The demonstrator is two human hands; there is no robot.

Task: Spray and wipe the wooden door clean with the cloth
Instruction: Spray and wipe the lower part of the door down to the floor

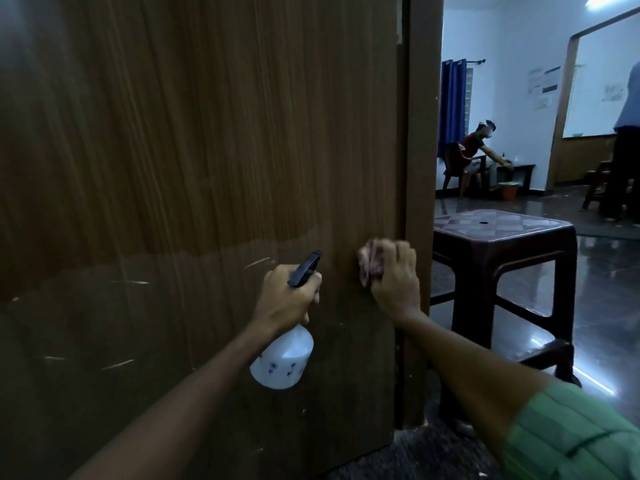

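Observation:
The wooden door fills the left and middle of the head view, brown with vertical grain and a few pale scratches low down. My left hand grips the neck of a white spray bottle with a black trigger head, its nozzle aimed at the door. My right hand presses a bunched pinkish cloth flat against the door close to its right edge, beside the door frame.
A dark brown plastic stool stands just right of the frame on a glossy dark floor. Through the doorway a seated person bends over a low table. Another person stands at the far right.

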